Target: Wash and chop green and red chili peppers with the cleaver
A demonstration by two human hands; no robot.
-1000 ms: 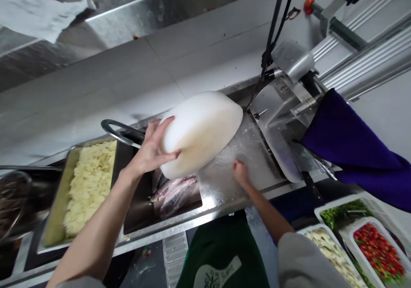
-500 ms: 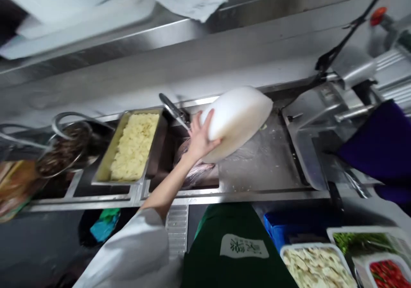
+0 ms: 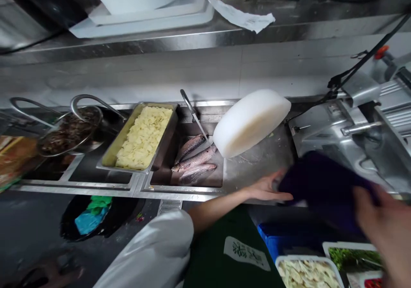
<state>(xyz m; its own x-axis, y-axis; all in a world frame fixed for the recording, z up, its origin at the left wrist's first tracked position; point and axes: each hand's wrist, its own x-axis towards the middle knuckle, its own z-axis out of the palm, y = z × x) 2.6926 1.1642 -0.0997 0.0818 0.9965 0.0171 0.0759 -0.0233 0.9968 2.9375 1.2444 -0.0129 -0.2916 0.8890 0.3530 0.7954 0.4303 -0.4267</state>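
Note:
A dark purple cloth [image 3: 324,189], blurred by motion, is at the right between my hands. My left hand [image 3: 268,188] pinches its left edge. At the far right, my right hand [image 3: 382,223] has its fingers wrapped on the cloth's other side. Behind them a thick round white board [image 3: 252,123] leans tilted over the steel counter [image 3: 257,170]. Left of the board, several fish [image 3: 194,158] lie in a sink, with a faucet [image 3: 195,116] pointing down at them.
A steel tray [image 3: 141,138] of sliced pale food and a strainer [image 3: 72,129] of dark food stand left. Overhead runs a steel shelf [image 3: 180,39]. A slicing machine [image 3: 346,129] is at right; food tubs [image 3: 308,271] stand below, near a blue box [image 3: 269,241].
My left hand has let go of the white board and moved right to the purple cloth. My right hand has come into view on the cloth, which has moved left. The fish are now uncovered.

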